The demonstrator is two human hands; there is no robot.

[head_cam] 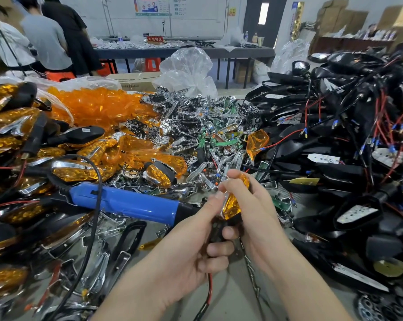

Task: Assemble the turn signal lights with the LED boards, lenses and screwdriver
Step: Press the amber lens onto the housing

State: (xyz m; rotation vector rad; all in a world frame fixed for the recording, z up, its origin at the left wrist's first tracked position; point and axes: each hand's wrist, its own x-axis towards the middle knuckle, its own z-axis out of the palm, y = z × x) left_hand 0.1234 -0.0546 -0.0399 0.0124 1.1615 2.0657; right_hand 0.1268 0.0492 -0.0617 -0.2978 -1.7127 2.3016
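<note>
- A tangled heap of black housings (349,126) with red and black wires filled the right side of the bench.
- Finished amber lights (8,126) were stacked along the left edge.
- A mound of loose amber lenses (98,105) sat at the back left, in clear plastic.
- Chrome reflectors and green LED boards (196,126) were piled in the middle, between the lenses and the housings.
- The blue screwdriver (131,202) lay untouched on the parts, its dark nose just behind the left hand.
- The 2 hands met at bench centre, both clamped on 1 turn signal light (231,202).
- The left hand (196,253) gripped its black stem, thumb at the lens edge.
- The right hand (254,212) curled over the amber lens from above.
- A red wire (209,288) hung below the left hand.
</note>
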